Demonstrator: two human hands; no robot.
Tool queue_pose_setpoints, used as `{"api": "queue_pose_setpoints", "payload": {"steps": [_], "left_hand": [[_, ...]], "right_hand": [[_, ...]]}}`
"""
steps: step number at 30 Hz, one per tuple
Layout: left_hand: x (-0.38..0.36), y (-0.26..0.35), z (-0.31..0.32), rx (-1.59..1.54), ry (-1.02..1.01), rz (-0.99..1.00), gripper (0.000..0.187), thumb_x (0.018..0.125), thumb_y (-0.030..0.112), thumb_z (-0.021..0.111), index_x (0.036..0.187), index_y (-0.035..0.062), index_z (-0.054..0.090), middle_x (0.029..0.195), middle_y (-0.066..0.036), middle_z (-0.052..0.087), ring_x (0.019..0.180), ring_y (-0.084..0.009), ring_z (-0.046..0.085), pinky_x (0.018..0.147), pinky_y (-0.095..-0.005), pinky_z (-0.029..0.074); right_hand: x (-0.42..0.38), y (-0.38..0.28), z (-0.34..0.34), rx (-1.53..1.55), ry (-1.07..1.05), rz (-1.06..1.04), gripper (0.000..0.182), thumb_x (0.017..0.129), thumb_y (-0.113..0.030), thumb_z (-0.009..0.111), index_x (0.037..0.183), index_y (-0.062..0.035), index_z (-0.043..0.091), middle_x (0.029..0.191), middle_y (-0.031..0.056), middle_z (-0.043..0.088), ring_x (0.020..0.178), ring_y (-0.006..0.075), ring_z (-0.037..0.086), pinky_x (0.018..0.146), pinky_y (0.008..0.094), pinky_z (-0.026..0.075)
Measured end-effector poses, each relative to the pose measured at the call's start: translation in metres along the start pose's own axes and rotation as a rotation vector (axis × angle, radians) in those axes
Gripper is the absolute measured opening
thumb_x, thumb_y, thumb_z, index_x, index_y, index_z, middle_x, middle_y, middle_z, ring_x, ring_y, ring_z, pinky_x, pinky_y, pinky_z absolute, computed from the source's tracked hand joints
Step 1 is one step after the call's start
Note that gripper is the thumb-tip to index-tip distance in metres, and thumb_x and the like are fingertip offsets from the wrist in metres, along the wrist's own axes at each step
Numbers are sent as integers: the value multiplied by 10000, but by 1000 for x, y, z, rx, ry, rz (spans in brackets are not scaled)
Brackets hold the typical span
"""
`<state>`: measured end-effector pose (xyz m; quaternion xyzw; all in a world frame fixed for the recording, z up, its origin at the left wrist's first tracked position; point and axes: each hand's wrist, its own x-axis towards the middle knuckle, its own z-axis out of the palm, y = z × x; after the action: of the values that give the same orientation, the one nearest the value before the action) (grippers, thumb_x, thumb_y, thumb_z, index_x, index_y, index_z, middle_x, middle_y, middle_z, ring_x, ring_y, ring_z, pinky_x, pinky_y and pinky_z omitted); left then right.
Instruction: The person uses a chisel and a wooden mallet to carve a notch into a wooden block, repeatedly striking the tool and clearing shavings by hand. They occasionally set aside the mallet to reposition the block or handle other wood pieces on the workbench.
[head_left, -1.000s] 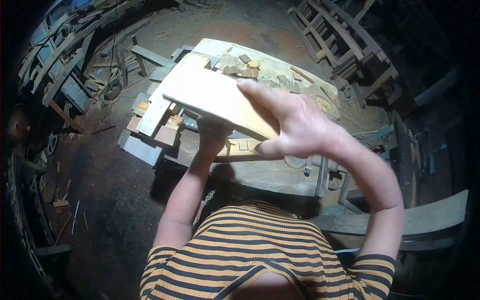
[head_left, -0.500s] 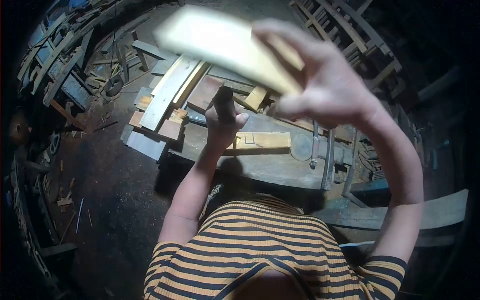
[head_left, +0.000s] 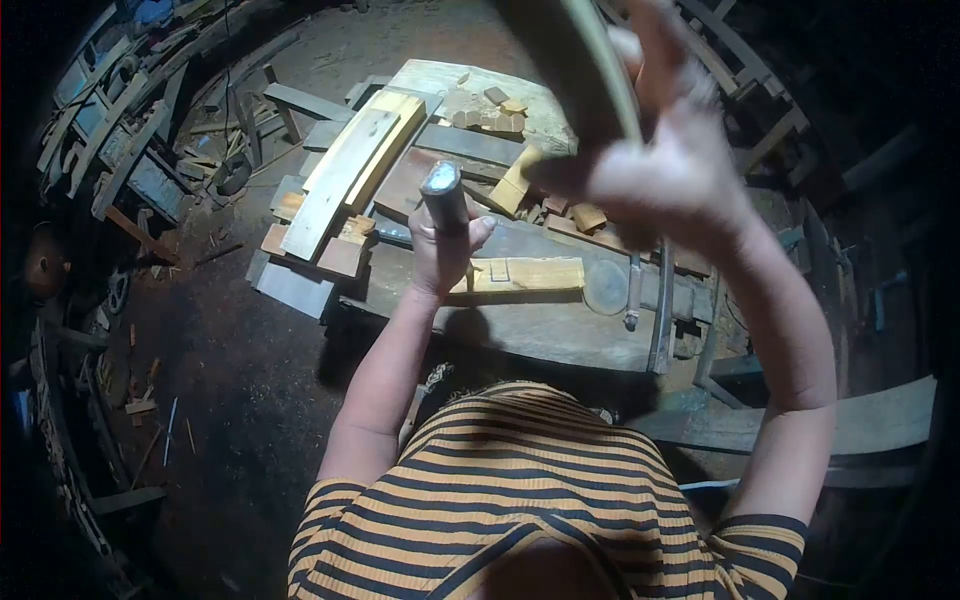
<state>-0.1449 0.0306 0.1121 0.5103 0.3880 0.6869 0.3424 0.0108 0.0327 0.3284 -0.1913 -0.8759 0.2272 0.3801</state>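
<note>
My left hand (head_left: 437, 258) is wrapped round the handle of a chisel (head_left: 446, 205), held upright with its shiny struck end toward me. Below it lies a pale wooden piece (head_left: 545, 276) with a rectangle drawn on its top; my fist hides its left part and most of the chisel's blade. My right hand (head_left: 680, 175), smeared by motion, grips a wooden block (head_left: 585, 75) raised above the bench, up and right of the chisel. The block's far end runs out of view at the top.
The workbench (head_left: 560, 335) carries stacked boards (head_left: 345, 180) at the left and small offcuts (head_left: 500, 105) at the back. A metal bar (head_left: 662, 310) and a round disc (head_left: 604, 288) lie at the right. Scrap wood (head_left: 140, 140) is piled on the floor at the left.
The wooden block has swung up and to the right in my right hand and turned edge-on. My left hand stays in place, the chisel's top now lit.
</note>
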Motion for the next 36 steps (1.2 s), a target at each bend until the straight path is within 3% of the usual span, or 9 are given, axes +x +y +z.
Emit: {"api": "queue_pose_setpoints", "payload": {"steps": [2, 4, 10, 16, 19, 24, 32, 34, 36], "left_hand": [[2, 9, 8, -24, 56, 8, 178, 694, 3, 723, 748, 35, 556, 652, 14, 550, 574, -67, 526, 518, -229, 452], [2, 17, 17, -230, 83, -59, 179, 695, -32, 701, 787, 41, 566, 677, 21, 564, 574, -60, 524, 549, -224, 453], [-1, 4, 7, -12, -13, -138, 150, 714, 18, 702, 736, 50, 557, 621, 11, 555, 572, -87, 536, 512, -252, 437], [-25, -1, 47, 145, -328, 427, 267, 634, 85, 772, 820, 42, 585, 720, -102, 569, 643, -260, 580, 596, -330, 466], [-40, 7, 61, 260, -392, 436, 265, 626, 157, 755, 761, 62, 548, 698, -135, 540, 649, -336, 563, 565, -379, 450], [-37, 7, 64, 270, -374, 373, 266, 620, 151, 748, 768, 64, 545, 693, -134, 540, 652, -340, 564, 567, -386, 453], [-38, -3, 77, 304, -459, 346, 250, 599, 118, 699, 742, 71, 499, 718, -119, 541, 701, -339, 570, 579, -403, 452], [-39, -3, 80, 319, -466, 332, 254, 598, 124, 698, 730, 74, 486, 712, -115, 538, 702, -333, 572, 581, -409, 449], [-40, -6, 81, 350, -461, 344, 252, 596, 122, 697, 727, 76, 486, 712, -114, 540, 699, -330, 574, 580, -409, 448]], "right_hand": [[-19, 5, 10, -263, -133, 47, 765, 591, -228, 663, 1305, -101, 419, 1013, 171, 602, 912, 345, 599, 832, 413, 501], [-27, 2, 7, -286, -504, 658, 967, 520, -255, 698, 1407, -159, 324, 1117, 186, 566, 1040, 290, 565, 878, 386, 481], [-96, 30, 0, 169, -25, 563, 985, 545, -325, 767, 1397, -100, 329, 1242, 174, 514, 1150, 296, 505, 995, 385, 388], [-221, 86, 48, -2, 42, 807, 968, 545, -195, 819, 1372, -20, 347, 1256, 164, 504, 1173, 246, 489, 1007, 348, 371], [-239, 87, 53, 377, 230, 953, 913, 565, -164, 808, 1350, -11, 369, 1225, 126, 517, 1107, 207, 512, 945, 322, 414], [-248, 83, 34, 318, 219, 887, 914, 563, -176, 804, 1350, -12, 369, 1230, 121, 512, 1113, 209, 512, 936, 323, 419], [-223, -3, -22, 449, 820, 283, 635, 658, -282, 606, 1181, 11, 398, 1088, 137, 447, 924, 190, 476, 836, 318, 394], [-240, 4, 1, 311, 846, 374, 783, 633, -365, 678, 1247, 13, 374, 1160, 135, 419, 1009, 233, 460, 906, 326, 361], [-228, 1, 6, -563, 181, 306, 899, 570, -272, 792, 1309, -45, 335, 1279, 135, 405, 1147, 281, 451, 984, 370, 367]]}}
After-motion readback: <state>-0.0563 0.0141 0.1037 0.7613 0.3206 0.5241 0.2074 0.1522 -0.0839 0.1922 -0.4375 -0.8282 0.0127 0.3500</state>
